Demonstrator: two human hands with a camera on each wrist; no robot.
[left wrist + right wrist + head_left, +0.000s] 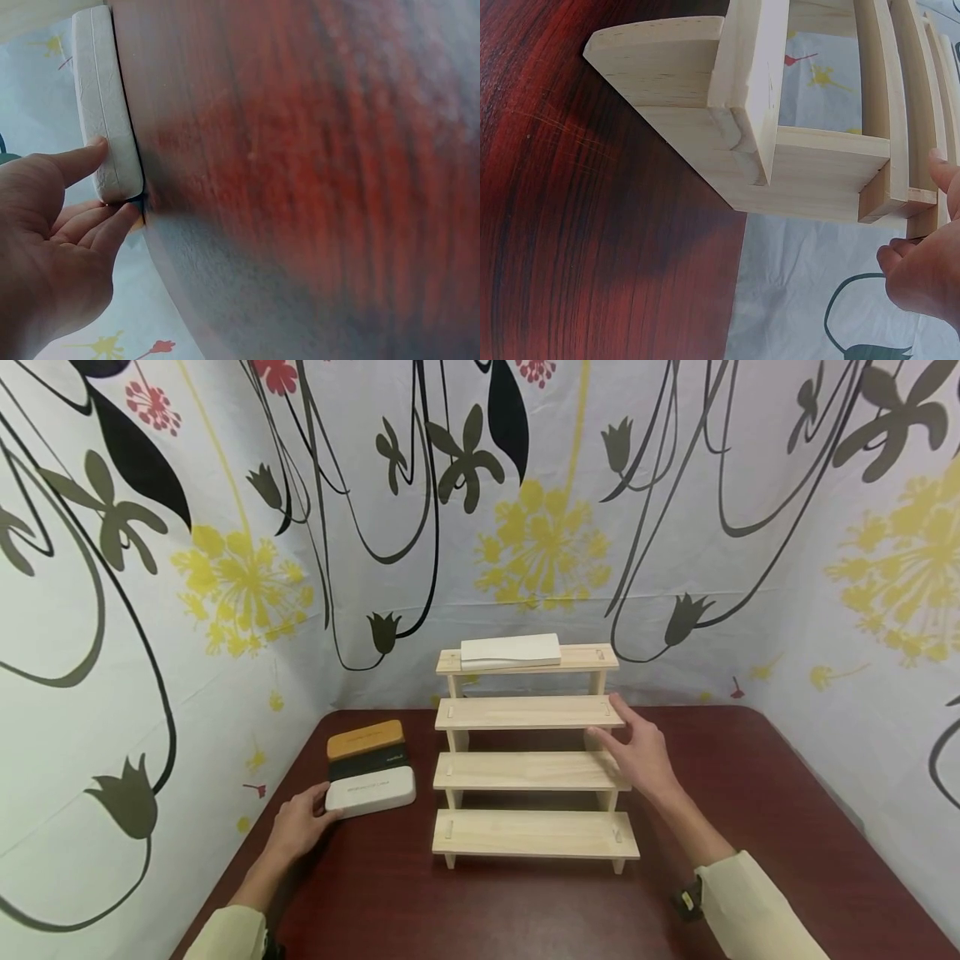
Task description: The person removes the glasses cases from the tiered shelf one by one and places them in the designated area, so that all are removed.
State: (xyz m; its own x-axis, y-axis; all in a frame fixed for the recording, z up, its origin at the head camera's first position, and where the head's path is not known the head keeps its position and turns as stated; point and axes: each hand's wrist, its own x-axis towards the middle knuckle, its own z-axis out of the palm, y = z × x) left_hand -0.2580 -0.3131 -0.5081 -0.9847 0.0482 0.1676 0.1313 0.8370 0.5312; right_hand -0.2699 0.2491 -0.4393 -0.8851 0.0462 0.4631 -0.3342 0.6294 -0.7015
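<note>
The left hand (297,824) stretches forward, pinching the white case (371,791), near nine o'clock from the wooden rack (528,771). The right hand (645,756) pinches the rack's three o'clock edge.

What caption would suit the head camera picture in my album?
Left hand gripping a white case, right hand holding the side of a four-tier wooden stand.

The rack (528,833) is dull wood, the desk (525,910) shiny; near its left edge, the white case (372,792) looks wrinkly.
</note>
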